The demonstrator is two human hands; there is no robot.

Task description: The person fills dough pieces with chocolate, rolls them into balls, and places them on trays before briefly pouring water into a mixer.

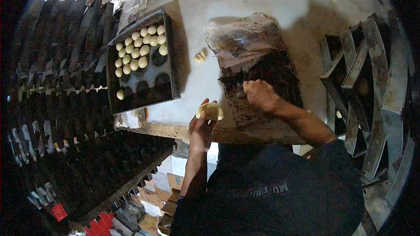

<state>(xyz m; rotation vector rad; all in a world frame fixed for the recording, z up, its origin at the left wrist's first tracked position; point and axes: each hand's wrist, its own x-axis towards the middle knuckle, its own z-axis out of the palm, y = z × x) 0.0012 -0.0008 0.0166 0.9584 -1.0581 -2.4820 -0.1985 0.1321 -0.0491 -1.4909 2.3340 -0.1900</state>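
Note:
My left hand (201, 132) is raised at the table's near edge, its fingers closed around a flattened, pale round of dough (211, 112). To its right, my right hand (261, 96) is curled with the fingers pressed together over a dark brown, sticky-looking filling (276, 73). Whatever those fingers hold is hidden. The filling is spread on a crumpled plastic sheet (243, 35). A small scrap of dough (201, 56) lies on the table left of the sheet.
At the left stands a dark metal tray (173, 65) with several pale dough balls (144, 50) in it. Stacked metal trays (369, 74) flank the right side. Dark racks (65, 61) fill the far left. The table's worn front edge (170, 130) runs below my hands.

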